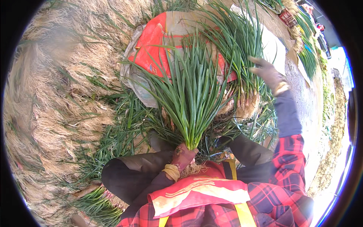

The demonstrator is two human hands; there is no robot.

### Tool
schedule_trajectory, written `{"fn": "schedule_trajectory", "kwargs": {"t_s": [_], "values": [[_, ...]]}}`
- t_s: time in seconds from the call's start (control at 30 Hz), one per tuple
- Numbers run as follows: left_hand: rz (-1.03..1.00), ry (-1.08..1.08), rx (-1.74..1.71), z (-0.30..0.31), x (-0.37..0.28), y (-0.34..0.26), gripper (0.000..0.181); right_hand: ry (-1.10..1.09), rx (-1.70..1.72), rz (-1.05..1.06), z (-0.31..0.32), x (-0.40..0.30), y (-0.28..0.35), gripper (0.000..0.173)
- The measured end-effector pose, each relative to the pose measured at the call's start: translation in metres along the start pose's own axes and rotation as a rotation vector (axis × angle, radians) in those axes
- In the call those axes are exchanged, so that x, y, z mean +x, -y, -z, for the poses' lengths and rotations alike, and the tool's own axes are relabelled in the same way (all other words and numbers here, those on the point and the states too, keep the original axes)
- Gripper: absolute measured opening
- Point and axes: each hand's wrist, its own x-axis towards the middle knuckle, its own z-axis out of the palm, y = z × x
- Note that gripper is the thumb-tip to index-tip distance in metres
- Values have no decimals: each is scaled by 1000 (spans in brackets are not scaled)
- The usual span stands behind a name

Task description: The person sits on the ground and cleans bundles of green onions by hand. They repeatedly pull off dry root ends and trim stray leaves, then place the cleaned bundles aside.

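Observation:
My left hand [184, 156], in a patterned glove, grips a bunch of green onions [191, 113] near its base. The long leaves fan out away from me, and pale roots [195, 169] stick out below the fist. My right hand [265, 72], also gloved, is raised at the right with its fingers apart and nothing in them. Beside those fingers lies another bunch of green onions [241, 48], its roots [248, 105] towards me. That bunch rests partly on a red and grey woven sack [153, 42]; I cannot tell whether my right hand touches it.
A large heap of rooted onion plants [62, 99] covers the left side. Loose green leaves [122, 130] lie around my bent legs. More bundled onions [99, 203] sit at the lower left. Further bunches [307, 59] line the far right, near a pale sheet [272, 45].

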Motion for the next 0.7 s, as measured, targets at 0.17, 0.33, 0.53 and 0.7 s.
{"fn": "schedule_trajectory", "kwargs": {"t_s": [0.17, 0.33, 0.53, 0.7], "values": [[-8, -3, 129, 0, 3, 3, 21, 234, 624, 381, -108, 9, 117, 44], [-41, 9, 205, -4, 4, 2, 22, 296, 1010, 132, -91, 31, 121, 24], [-124, 62, 10, -8, -3, 1, 10, -140, 828, 392, -20, 47, 89, 30], [-83, 81, -14, -11, -11, -12, 14, -496, 545, 339, 81, 16, 47, 31]]}}
